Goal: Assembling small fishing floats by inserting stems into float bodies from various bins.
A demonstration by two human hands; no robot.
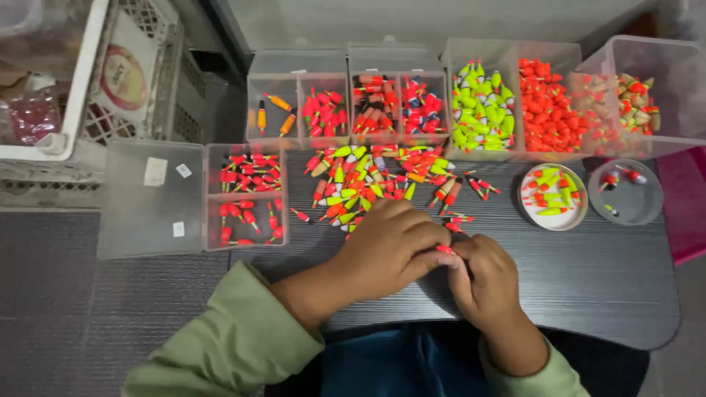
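a dark woodgrain table [588,279] carries a loose pile of fishing floats [375,184], with clear compartment boxes [346,95] of sorted floats just behind the pile. just in front of the pile, the left hand [390,250] and right hand [485,283] meet, fingertips pressed together, both pinching one small red float [446,250] between them. a small white dish [553,196] of floats sits to the pile's right.

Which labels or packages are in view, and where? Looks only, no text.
Round label: upper left, on a flat pack behind the white lattice crate; cream disc, dark red ring.
Large white sticker: top of the clear box lid, left of the table; rectangular.
Two small white stickers: same lid.
No screens or signs.
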